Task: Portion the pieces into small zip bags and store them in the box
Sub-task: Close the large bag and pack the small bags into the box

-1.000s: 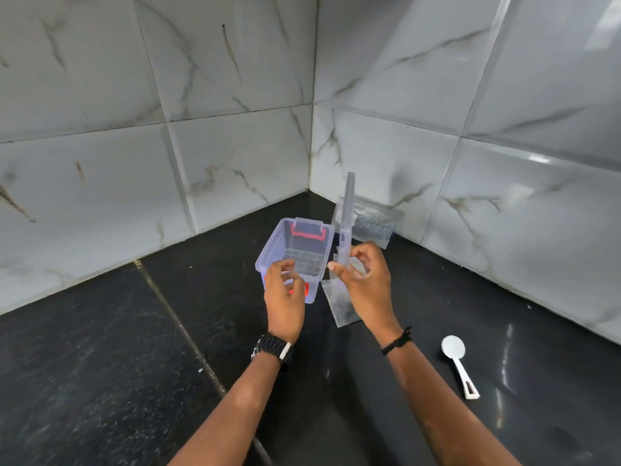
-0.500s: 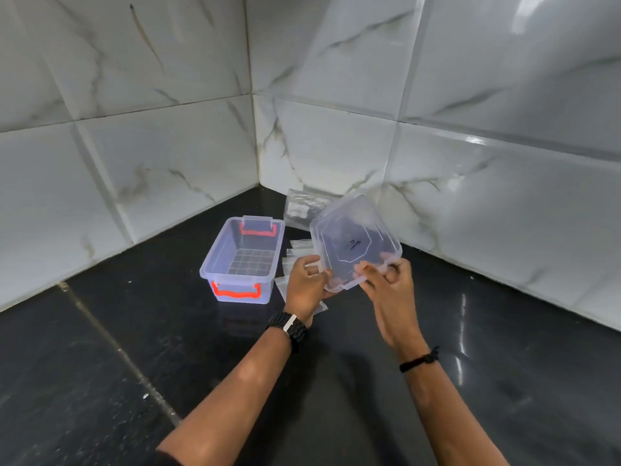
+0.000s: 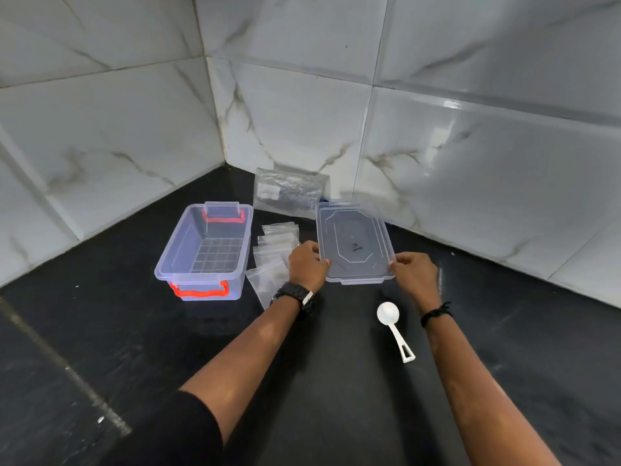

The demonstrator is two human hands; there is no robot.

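A dark stone counter [image 3: 336, 398] is seen from above, with two bare forearms reaching away from the viewer. Near the right forearm a white plastic scoop [image 3: 393, 326] lies flat. Further in, a clear lid [image 3: 353, 245] is held low over the counter or just touching it; which cannot be told. Its near left corner is pinched by the left hand [image 3: 307, 265], and its near right corner by the right hand [image 3: 411, 272], fingers curled on the rim. Just left of the lid, a loose pile of small zip bags [image 3: 274, 252] lies partly under the left wrist. Left again stands the open box [image 3: 205, 250] with orange handles, nothing seen inside. At the far corner a larger clear packet [image 3: 289, 193] leans on the wall; its contents cannot be made out.

The lid is best laid flat, well clear of the bags and scoop, so both stay reachable.

White marble-look wall tiles [image 3: 470, 163] meet in a corner behind.
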